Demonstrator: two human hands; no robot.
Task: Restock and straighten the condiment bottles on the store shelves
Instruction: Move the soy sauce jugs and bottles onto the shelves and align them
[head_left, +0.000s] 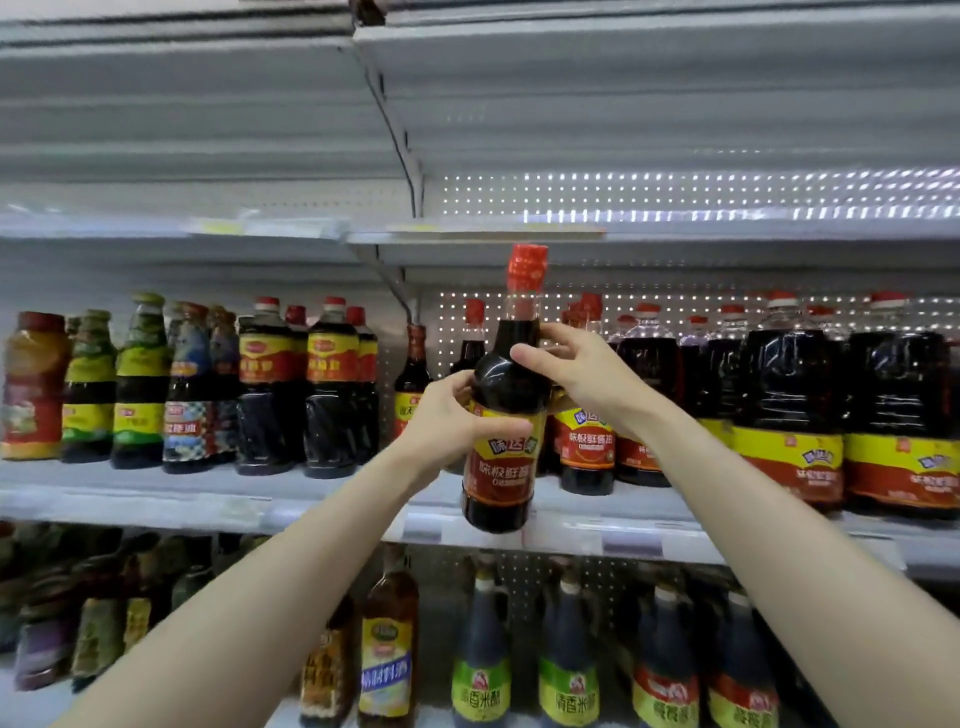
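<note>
Both hands hold one dark soy sauce bottle (511, 374) upright in front of the middle shelf (208, 499). The left hand (457, 415) grips its body, with the thumb lying across the front just above the red and yellow label (500, 467) and the fingers curled behind. The right hand (582, 369) grips the bottle's shoulder, with the thumb on the front and the fingers round the back. The red cap (527, 267) reaches up to the underside of the upper shelf (519, 234). The bottle's base shows in front of the middle shelf's front edge, not standing on it.

Behind the held bottle stand smaller bottles of the same kind (584, 447). To the right is a row of big dark jugs (789, 405), and to the left a row of mixed sauce bottles (270, 389). The lower shelf carries vinegar bottles (480, 649) with green labels, and more blurred bottles stand at far left.
</note>
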